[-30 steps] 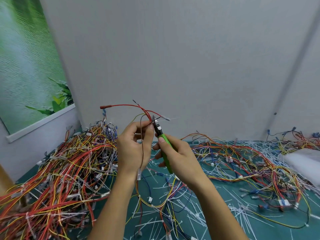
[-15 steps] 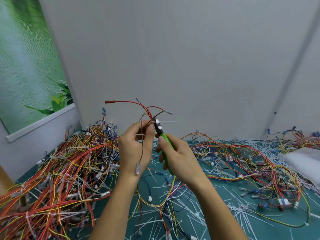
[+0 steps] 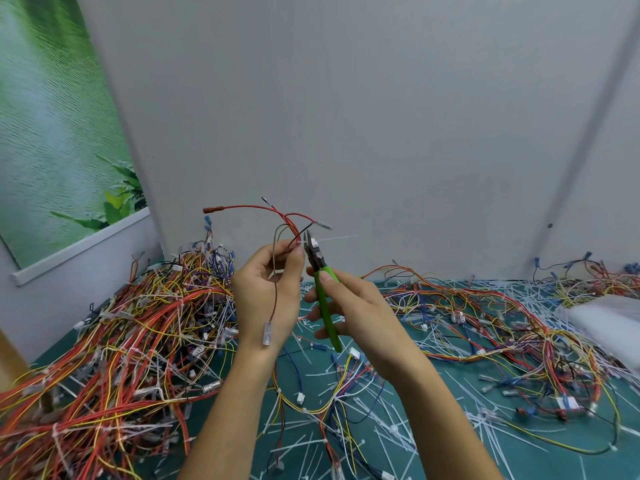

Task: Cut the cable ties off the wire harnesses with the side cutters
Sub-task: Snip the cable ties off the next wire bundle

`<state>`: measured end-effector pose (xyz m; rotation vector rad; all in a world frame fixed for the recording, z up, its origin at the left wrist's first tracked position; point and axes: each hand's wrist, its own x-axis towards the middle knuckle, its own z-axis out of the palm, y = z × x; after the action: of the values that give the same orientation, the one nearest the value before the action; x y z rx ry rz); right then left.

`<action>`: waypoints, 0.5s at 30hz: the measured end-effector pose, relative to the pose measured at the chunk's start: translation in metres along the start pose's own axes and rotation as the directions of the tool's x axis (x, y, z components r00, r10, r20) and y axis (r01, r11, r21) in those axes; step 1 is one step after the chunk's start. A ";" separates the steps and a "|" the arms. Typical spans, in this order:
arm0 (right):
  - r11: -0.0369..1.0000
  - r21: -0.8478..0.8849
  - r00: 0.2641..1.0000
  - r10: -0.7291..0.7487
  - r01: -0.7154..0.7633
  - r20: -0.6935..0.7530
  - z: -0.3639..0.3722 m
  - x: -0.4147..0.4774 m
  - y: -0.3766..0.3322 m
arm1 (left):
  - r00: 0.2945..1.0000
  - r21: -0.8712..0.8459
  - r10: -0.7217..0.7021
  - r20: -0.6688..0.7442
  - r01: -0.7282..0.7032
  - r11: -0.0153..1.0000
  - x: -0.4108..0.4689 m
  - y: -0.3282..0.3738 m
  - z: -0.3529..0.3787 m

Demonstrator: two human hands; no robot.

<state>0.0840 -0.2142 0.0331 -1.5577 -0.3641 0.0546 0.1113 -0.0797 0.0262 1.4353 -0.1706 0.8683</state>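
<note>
My left hand (image 3: 268,292) pinches a small wire harness (image 3: 280,220) of red, black and brown wires held up in front of the grey wall. Its red ends fan out above my fingers, and a brown wire with a clear terminal hangs down past my wrist. My right hand (image 3: 356,313) grips the green-handled side cutters (image 3: 323,292). The cutter jaws point up and sit right beside my left fingertips at the bundle. A thin white cable tie tail (image 3: 341,238) sticks out to the right of the jaws.
A big heap of red, orange and yellow harnesses (image 3: 114,358) covers the left of the green mat (image 3: 519,455). More harnesses (image 3: 502,327) lie at the right. Cut white ties litter the mat. A white bag (image 3: 609,323) sits at the far right edge.
Both hands have risen slightly with the harness. The cutter jaws have stayed at the bundle, and a white tie tail now shows to the right of them.
</note>
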 end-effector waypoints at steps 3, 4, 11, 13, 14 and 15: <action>0.997 -0.066 0.999 -0.046 0.045 -0.015 0.001 -0.002 0.001 | 1.000 -0.007 -0.002 -0.001 0.002 1.000 0.000 0.000 0.001; 0.996 -0.065 0.998 -0.054 0.053 -0.015 0.002 -0.002 0.001 | 1.000 -0.012 -0.002 -0.002 0.001 1.000 0.001 0.000 0.001; 0.981 -0.157 0.993 -0.116 0.111 -0.021 0.004 -0.002 0.003 | 0.999 0.043 0.032 0.016 -0.032 0.999 0.001 0.003 -0.001; 0.967 -0.216 0.990 -0.139 0.132 -0.020 0.003 -0.002 0.001 | 0.997 0.082 0.063 0.033 -0.065 0.995 0.000 0.004 -0.002; 0.960 -0.242 0.988 -0.154 0.144 -0.022 0.003 -0.001 0.001 | 0.996 0.108 0.079 0.046 -0.084 0.991 0.000 0.004 -0.002; 0.952 -0.264 0.985 -0.169 0.156 -0.027 0.003 -0.001 0.001 | 0.994 0.139 0.094 0.060 -0.102 0.985 -0.002 0.004 -0.002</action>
<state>0.0829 -0.2116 0.0316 -1.7797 -0.4746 -0.1660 0.1071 -0.0790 0.0279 1.5944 -0.2254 0.9378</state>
